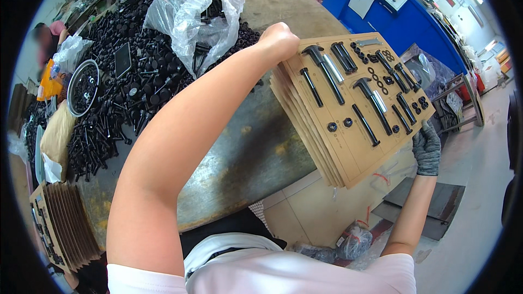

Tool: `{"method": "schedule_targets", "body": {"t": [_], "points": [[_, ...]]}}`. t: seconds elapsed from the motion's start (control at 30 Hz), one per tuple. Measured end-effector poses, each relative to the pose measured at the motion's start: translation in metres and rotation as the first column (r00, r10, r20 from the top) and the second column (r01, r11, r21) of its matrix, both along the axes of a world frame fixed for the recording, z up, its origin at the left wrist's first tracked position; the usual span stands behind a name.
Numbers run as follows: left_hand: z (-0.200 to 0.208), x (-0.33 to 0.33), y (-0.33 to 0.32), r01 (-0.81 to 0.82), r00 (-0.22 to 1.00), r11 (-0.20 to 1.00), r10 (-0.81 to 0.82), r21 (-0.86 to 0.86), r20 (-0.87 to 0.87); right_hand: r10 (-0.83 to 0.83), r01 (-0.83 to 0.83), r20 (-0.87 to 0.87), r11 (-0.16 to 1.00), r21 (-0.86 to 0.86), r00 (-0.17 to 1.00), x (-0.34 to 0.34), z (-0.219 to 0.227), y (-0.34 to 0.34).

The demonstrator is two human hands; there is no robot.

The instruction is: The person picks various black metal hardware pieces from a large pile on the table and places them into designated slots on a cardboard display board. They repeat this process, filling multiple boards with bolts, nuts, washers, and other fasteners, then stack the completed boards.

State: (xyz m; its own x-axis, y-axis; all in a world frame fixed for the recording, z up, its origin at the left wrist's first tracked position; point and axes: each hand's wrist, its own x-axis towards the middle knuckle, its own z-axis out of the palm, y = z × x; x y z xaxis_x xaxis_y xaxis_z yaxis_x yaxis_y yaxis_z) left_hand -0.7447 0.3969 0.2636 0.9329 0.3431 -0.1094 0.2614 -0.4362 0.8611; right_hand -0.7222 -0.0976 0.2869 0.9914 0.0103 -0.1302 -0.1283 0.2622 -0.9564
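A stack of brown cardboard hardware cards (348, 147) is tilted up at the right, partly over the table edge. Its top card carries black bolts (366, 125), nuts, rings, silver tubes (333, 68) and a small flat wrench (369, 42). My bare left hand (280, 42) is closed at the stack's upper left corner, its fingertips hidden. At the lower right corner my right hand (427, 149), in a grey glove, grips the stack from the edge, with some fingers out of sight behind the cards.
Loose black bolts and knobs (158, 84) heap over the metal table (229, 152), with a clear plastic bag (182, 13) on top. Another stack of cards (68, 223) stands at the lower left. A blue machine (376, 13) is beyond. Two people work at the far left.
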Motion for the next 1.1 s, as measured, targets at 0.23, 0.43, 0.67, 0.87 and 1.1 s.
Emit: {"method": "schedule_targets", "body": {"t": [0.23,0.43,0.67,0.87,1.1], "points": [[-0.005,0.002,0.009,0.184,0.983,0.950,-0.183,0.253,-0.029,-0.055,0.054,-0.018,0.997,-0.050,0.998,0.000,-0.007,0.002],[-0.003,-0.035,0.038,-0.014,0.939,0.926,-0.118,0.376,0.324,-0.005,0.011,0.023,0.960,-0.278,1.000,-0.009,0.005,0.002],[0.060,-0.304,0.110,-0.254,0.874,0.967,0.215,0.032,0.437,0.031,0.315,0.449,0.670,-0.672,0.893,-0.069,0.071,0.088],[0.067,-0.597,0.170,-0.849,0.364,0.528,0.583,0.003,0.727,0.577,-0.150,0.446,0.710,-0.688,0.684,-0.173,0.088,0.313],[-0.043,-0.931,0.169,-0.950,-0.306,-0.235,0.826,-0.204,0.473,0.944,-0.670,0.263,0.066,-0.740,-0.197,-0.375,0.064,0.654]]}}
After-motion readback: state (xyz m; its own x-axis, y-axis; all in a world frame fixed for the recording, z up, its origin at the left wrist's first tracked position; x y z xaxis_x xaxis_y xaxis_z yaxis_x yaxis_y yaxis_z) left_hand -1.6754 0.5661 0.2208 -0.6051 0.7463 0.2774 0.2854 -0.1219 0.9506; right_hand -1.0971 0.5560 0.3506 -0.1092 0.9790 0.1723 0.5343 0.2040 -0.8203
